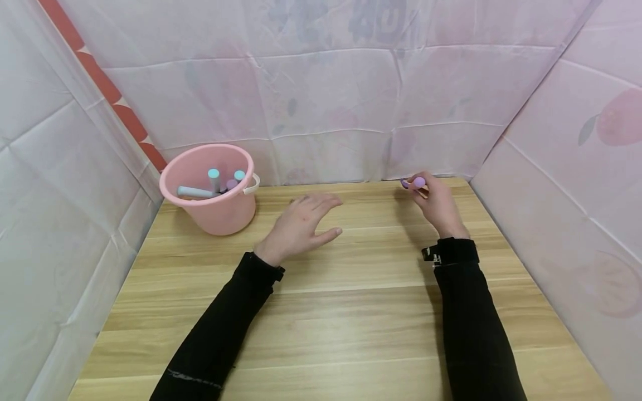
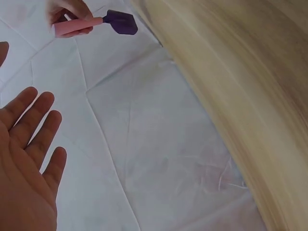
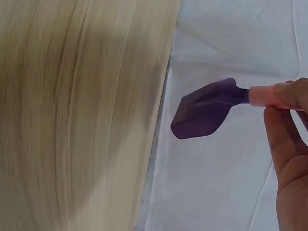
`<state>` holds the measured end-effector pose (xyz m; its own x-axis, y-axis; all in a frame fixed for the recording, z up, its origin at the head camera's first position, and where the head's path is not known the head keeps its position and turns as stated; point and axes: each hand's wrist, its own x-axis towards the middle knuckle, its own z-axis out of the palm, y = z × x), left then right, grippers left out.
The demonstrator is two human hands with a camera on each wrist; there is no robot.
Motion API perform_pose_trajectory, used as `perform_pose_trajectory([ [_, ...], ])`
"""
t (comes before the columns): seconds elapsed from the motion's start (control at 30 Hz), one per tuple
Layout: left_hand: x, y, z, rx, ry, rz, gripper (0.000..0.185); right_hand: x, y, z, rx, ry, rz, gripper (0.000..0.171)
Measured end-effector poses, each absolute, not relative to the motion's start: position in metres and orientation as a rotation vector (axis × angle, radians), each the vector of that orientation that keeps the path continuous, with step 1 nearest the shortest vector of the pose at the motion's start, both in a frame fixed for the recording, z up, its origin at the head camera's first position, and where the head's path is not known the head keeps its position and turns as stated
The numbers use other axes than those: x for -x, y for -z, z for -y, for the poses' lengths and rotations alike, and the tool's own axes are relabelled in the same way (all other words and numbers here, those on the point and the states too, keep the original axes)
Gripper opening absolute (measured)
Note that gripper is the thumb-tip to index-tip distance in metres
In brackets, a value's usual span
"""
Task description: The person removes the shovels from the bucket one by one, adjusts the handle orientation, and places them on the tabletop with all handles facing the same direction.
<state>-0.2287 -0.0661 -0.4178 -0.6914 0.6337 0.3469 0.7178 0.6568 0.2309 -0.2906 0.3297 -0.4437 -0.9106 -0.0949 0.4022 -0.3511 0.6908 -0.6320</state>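
Toward the back right of the table, my right hand point(image 1: 439, 206) grips a small toy shovel by its pink handle point(image 3: 263, 96). The shovel's dark purple blade point(image 3: 204, 109) points down toward the tabletop, and the right wrist view shows thumb and fingers around the handle. In the left wrist view the whole shovel point(image 2: 77, 26) appears at the top. My left hand point(image 1: 302, 225) hovers over the middle of the table, fingers spread and holding nothing. To its left stands a pink bucket point(image 1: 220, 217) with a white handle.
Inside the bucket are several pale blue and purple handles point(image 1: 195, 192); what they belong to is hidden by its wall. The wood-grain table point(image 1: 341, 334) meets pink-white cloth walls point(image 1: 326, 94) at the back and both sides.
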Motion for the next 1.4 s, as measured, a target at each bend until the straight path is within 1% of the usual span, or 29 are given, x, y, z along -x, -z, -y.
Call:
perform_pose_trajectory([
  [0.27,0.226,0.427,0.061,1.203,0.458,2.631,0.071,0.288,0.447,-0.347,-0.267,-1.014,2.587,0.021],
  [0.43,0.225,0.430,0.060,1.210,0.468,2.621,0.071,0.287,0.448,-0.357,-0.215,-1.012,2.617,0.022],
  [0.63,0.225,0.431,0.060,1.211,0.468,2.625,0.070,0.285,0.446,-0.369,-0.086,-1.059,2.653,0.027],
  [0.87,0.224,0.429,0.060,1.209,0.458,2.651,0.071,0.284,0.448,-0.381,-0.046,-0.956,2.683,0.024],
  [1.2,0.225,0.430,0.060,1.216,0.431,2.683,0.071,0.283,0.452,-0.386,0.015,-0.893,2.796,0.037],
  [1.4,0.226,0.432,0.061,1.222,0.436,2.687,0.070,0.283,0.455,-0.390,0.036,-0.905,2.939,0.039],
])
